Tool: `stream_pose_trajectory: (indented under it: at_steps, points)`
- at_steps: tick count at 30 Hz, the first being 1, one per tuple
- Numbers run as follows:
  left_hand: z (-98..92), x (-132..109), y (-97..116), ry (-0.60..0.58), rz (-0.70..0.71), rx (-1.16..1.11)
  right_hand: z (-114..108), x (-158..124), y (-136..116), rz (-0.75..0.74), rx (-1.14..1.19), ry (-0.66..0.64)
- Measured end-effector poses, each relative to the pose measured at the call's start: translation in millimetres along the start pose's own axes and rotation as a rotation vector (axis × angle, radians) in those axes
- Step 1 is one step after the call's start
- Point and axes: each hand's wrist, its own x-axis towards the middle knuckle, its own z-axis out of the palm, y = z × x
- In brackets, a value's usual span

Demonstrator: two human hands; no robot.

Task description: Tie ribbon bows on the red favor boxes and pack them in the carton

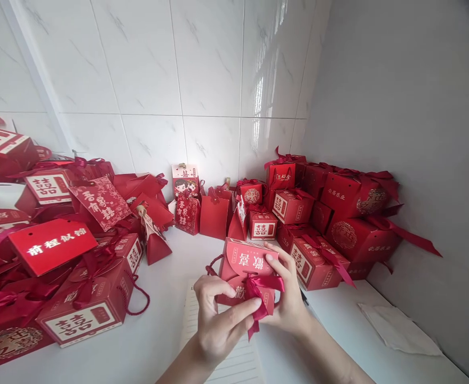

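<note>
A small red gift box [254,260] with pale lettering is held up over the white table, between my two hands. Its front bears a dark pink ribbon bow [267,290], and a twisted cord handle hangs off its left side. My left hand [220,314] pinches the ribbon at the bow with its fingertips, the thumb resting on the box front. My right hand [288,288] wraps the box's right side, fingers along the top edge; its thumb is hidden behind the ribbon and box. Under the hands lies a lined notebook [238,365], partly covered.
Many red boxes and bags [86,298] are heaped on the left. Stacked ribboned boxes [322,261] stand at the right, against the wall. Small bags [214,213] line the back. A white tissue [400,328] lies near the right edge; a dark pen [306,301] is partly hidden.
</note>
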Motion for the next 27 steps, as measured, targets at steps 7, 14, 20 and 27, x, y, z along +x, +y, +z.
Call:
stream_pose_trajectory:
  at_steps: [7, 14, 20, 27]
  points:
    - [2.6, 7, -22, 0.250, -1.084, -0.283, -2, -3, 6, 0.220, 0.102, -0.128]
    - [-25.1, 39, -49, -0.038, -1.357, -0.545, -3, 36, -8, 1.401, 1.046, -0.299]
    - [-65.9, 98, -21, -0.443, -1.301, -0.442, -9, 66, -25, 1.625, 1.342, -0.466]
    - [-112.8, 123, 3, -0.567, -1.253, -0.428, 3, 71, -67, 1.545, 1.386, -0.560]
